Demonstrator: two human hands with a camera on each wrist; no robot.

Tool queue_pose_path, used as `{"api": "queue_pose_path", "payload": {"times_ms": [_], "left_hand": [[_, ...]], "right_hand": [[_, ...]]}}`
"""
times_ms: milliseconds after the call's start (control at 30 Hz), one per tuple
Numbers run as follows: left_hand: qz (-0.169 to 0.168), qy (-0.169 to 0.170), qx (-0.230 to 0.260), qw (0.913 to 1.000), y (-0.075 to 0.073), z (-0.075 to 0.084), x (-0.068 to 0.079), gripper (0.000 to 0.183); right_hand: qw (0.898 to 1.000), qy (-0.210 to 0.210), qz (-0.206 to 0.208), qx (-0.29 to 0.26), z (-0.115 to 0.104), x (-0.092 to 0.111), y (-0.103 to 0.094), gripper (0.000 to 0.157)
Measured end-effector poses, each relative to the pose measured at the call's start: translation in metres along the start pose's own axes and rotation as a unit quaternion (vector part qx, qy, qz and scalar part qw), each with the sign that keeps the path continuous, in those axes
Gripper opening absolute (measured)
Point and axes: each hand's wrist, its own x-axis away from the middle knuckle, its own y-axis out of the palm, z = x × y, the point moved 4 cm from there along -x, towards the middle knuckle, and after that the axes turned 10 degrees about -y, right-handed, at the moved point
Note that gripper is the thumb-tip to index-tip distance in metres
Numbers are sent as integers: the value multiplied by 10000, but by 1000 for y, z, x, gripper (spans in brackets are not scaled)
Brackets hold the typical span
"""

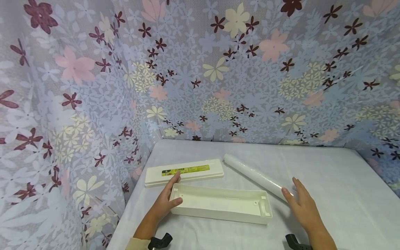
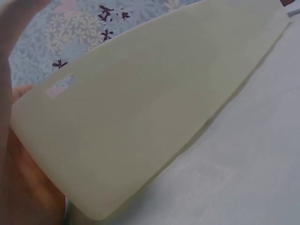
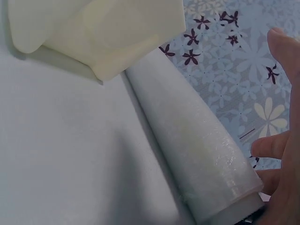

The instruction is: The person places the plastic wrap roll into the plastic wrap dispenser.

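Observation:
A long cream plastic box [image 1: 218, 216], with no lid on it, lies in front of me, hollow side up. My left hand [image 1: 162, 205] is at its left end, thumb over the rim and fingers stretched along the outside. In the left wrist view the palm lies close against the end of the box [image 2: 131, 112]. My right hand [image 1: 304, 210] is beside the near end of a white roll of cling film [image 1: 256, 175], fingers spread and apart. The roll [image 3: 192, 140] lies slanting behind the box; in the right wrist view the fingertips are by its end, and contact cannot be told.
Behind the box lies a matching cream lid [image 1: 215, 168] with a yellow-green label [image 1: 185, 169]. All of it is on a table under a white cloth [image 1: 350, 194]. Flowered curtains [image 1: 200, 86] hang at the back and along the left side.

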Motion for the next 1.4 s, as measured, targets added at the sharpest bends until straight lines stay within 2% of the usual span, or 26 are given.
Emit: {"api": "queue_pose_path", "payload": {"times_ms": [333,533,967,1200,1400], "left_hand": [[29,-205,-61,9998,1,1,0,122],[24,-408,-158,9990,2,3,1,130],[-116,-495,-208,9985,-1,0,-2,131],[-54,-490,-456,9977,-2,1,-1,133],[-36,-539,-479,9974,-1,1,-2,134]], "right_hand": [[10000,-38,20,5,3,2,3,79],[9994,-292,88,162,6,1,5,77],[9962,-672,378,402,5,2,13,76],[9944,-851,450,441,4,3,13,80],[9933,-909,427,566,4,4,13,81]]}}
